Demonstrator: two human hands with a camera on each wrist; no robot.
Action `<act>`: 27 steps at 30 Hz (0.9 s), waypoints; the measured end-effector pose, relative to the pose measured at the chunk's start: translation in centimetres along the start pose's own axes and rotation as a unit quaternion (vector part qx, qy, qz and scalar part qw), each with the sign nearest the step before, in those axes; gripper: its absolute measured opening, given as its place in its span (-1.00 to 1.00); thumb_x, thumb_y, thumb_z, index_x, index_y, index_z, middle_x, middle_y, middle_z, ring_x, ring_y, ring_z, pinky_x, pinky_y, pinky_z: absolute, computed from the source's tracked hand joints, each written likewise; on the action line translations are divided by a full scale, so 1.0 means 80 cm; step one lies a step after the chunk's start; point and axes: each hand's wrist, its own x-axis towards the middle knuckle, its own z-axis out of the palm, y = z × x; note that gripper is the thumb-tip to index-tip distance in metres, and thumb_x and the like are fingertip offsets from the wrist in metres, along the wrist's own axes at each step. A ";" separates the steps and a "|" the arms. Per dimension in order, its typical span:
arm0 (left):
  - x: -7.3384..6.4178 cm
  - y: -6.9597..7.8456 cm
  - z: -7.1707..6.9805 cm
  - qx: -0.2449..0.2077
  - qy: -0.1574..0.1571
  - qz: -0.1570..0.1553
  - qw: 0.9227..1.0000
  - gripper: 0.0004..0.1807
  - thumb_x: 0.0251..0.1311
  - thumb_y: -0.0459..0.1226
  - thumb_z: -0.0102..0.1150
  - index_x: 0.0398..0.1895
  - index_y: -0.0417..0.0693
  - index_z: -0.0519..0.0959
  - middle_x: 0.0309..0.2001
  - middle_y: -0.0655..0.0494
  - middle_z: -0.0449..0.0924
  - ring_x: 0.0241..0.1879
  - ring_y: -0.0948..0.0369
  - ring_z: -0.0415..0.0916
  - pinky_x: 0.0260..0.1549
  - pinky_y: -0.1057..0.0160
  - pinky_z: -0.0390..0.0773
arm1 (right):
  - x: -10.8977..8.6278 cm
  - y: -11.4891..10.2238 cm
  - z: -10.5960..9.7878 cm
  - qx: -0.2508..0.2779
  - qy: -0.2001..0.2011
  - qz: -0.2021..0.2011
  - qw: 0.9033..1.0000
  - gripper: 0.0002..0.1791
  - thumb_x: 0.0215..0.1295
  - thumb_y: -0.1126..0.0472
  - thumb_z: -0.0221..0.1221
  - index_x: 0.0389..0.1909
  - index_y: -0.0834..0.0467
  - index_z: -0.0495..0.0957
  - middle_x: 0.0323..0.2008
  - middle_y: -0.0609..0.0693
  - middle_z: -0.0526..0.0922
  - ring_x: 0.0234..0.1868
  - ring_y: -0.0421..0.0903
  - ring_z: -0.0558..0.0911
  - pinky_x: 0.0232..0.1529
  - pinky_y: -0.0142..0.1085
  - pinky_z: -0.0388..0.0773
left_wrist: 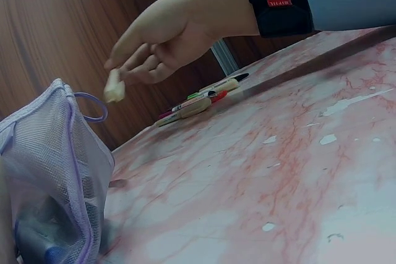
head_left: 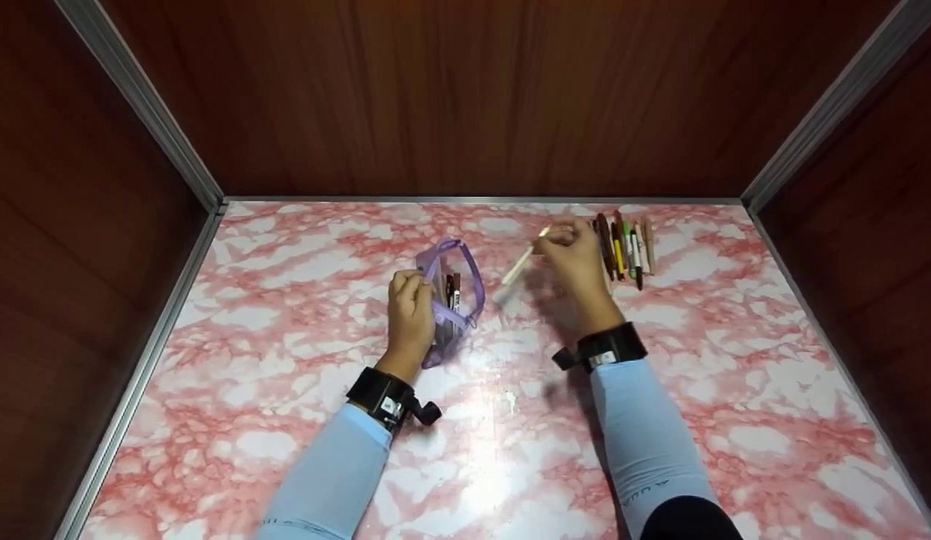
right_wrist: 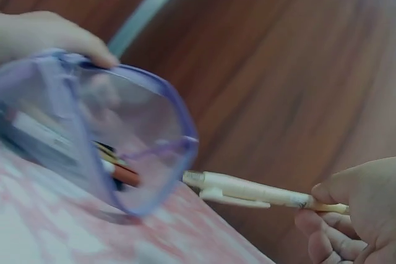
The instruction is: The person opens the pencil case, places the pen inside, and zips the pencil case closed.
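Note:
A purple mesh pencil case (head_left: 476,289) stands with its mouth spread wide, several pens (head_left: 454,292) visible inside. My left hand (head_left: 412,307) grips the case by its left rim. Between thumb and fingers, my right hand (head_left: 578,259) pinches a cream-coloured pen (head_left: 519,266) by one end. In the right wrist view, the pen (right_wrist: 247,190) shows a clip and points toward the mouth of the pencil case (right_wrist: 185,143). From the left wrist, the pen (left_wrist: 114,86) appears above the table, apart from the case.
Right of my right hand, a row of several pens and markers (head_left: 635,247) lies on the red-and-white marbled table (head_left: 285,390). Dark wood-look panels (head_left: 473,97) with metal edging enclose the back and sides.

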 end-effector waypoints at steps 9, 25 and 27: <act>0.001 -0.001 0.001 0.001 -0.005 0.006 1.000 -0.69 0.66 -0.37 0.00 -0.30 -0.27 0.64 0.08 -0.20 0.53 0.14 -0.06 0.50 0.14 0.12 0.55 | -0.025 0.009 0.059 0.021 -0.067 -0.030 0.997 -0.52 0.26 0.60 0.43 0.18 0.45 0.52 -0.36 0.01 0.85 -0.37 -0.29 0.80 -0.13 -0.32 0.85; 0.001 0.001 -0.002 0.018 -0.008 0.003 1.000 -0.67 0.71 -0.32 -0.01 -0.29 -0.23 0.64 0.09 -0.18 0.52 0.18 -0.08 0.49 0.21 0.04 0.51 | -0.066 0.021 0.113 -0.117 -0.222 -0.047 0.967 -0.44 0.36 0.42 0.52 0.36 0.40 0.66 -0.02 0.31 0.88 -0.13 -0.06 0.89 -0.08 -0.36 0.84; 0.001 0.001 -0.002 0.015 -0.006 0.004 1.000 -0.67 0.70 -0.32 0.00 -0.29 -0.23 0.64 0.09 -0.19 0.52 0.18 -0.08 0.49 0.21 0.04 0.51 | -0.066 0.022 0.113 -0.158 -0.231 -0.066 0.958 -0.49 0.40 0.37 0.51 0.33 0.35 0.71 0.03 0.29 0.88 -0.07 0.04 0.90 -0.06 -0.32 0.85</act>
